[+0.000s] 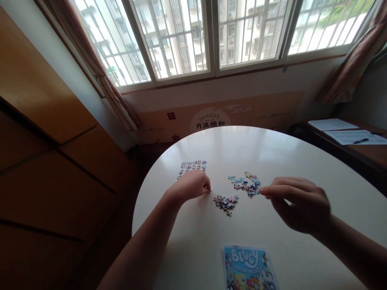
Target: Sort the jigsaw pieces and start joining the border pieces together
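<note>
My left hand [193, 184] is closed in a pinch just above the white round table, with a small jigsaw puzzle piece [211, 191] at its fingertips. Behind that hand lie rows of jigsaw pieces [193, 166], partly covered by it. A loose pile of jigsaw pieces [225, 203] sits to its right. Farther right spreads a curved pile of jigsaw pieces [246, 184]. At this pile's right edge, my right hand [299, 203] has its thumb and fingers pressed together; whatever may be between them is too small to make out.
Near the table's front lies a blue "Bluey" picture box or booklet [249, 268]. A side desk [347, 149] at right bears papers [356, 137] and a pen [361, 141]. Barred windows [211, 36] and a printed cardboard panel [181, 117] are beyond the table [302, 161]. Wooden cabinets [39, 161] stand left.
</note>
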Motion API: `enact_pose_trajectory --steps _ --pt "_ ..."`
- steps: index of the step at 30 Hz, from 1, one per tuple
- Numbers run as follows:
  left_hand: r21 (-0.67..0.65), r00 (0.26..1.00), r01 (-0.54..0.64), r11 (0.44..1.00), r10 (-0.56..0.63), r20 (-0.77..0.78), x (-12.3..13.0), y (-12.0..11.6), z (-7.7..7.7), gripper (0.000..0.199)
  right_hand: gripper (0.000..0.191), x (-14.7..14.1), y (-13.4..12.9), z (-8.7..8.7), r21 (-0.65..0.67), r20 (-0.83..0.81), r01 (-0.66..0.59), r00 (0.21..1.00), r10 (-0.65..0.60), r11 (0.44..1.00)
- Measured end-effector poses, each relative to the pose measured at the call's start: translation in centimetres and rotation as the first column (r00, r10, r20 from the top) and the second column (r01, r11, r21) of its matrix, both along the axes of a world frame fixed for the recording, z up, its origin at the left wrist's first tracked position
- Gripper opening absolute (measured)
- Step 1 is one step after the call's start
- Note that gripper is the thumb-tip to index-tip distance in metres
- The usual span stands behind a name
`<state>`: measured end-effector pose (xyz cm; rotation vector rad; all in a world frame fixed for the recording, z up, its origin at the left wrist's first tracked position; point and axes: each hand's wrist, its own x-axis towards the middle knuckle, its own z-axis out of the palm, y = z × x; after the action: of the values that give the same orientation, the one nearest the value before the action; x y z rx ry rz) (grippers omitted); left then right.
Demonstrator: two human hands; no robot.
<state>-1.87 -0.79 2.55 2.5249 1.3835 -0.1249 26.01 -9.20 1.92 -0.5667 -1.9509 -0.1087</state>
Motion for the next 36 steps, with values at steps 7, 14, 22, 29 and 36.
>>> enact_pose_trajectory --steps 7,14,22,29,36 --pt "0.020 1.000 -0.002 1.000 0.002 0.018 -1.6 0.6 0.1 0.020 0.022 0.8 1.4 -1.0 -0.112 -0.107 0.044 0.993 -0.056 0.993" --pt "-0.057 1.000 0.009 0.998 -0.010 -0.007 -1.1 0.1 0.4 0.020 0.022 0.3 1.1 -0.5 -0.102 -0.122 -0.029 0.992 0.016 0.994" --pt "-0.064 0.999 0.037 0.997 -0.037 0.005 -1.2 0.3 0.1 0.021 0.023 -0.2 0.9 -0.3 -0.105 -0.097 -0.049 0.995 0.039 0.993" --pt "0.017 0.999 -0.031 0.999 0.031 0.014 -2.7 0.8 0.9 0.021 0.023 -0.2 0.7 -0.2 -0.123 -0.075 -0.044 0.997 0.035 0.991" --pt "-0.041 1.000 -0.013 0.999 0.014 0.025 -2.1 0.4 1.1 0.015 0.023 -0.4 0.6 -0.2 -0.153 -0.062 -0.063 0.997 0.054 0.986"
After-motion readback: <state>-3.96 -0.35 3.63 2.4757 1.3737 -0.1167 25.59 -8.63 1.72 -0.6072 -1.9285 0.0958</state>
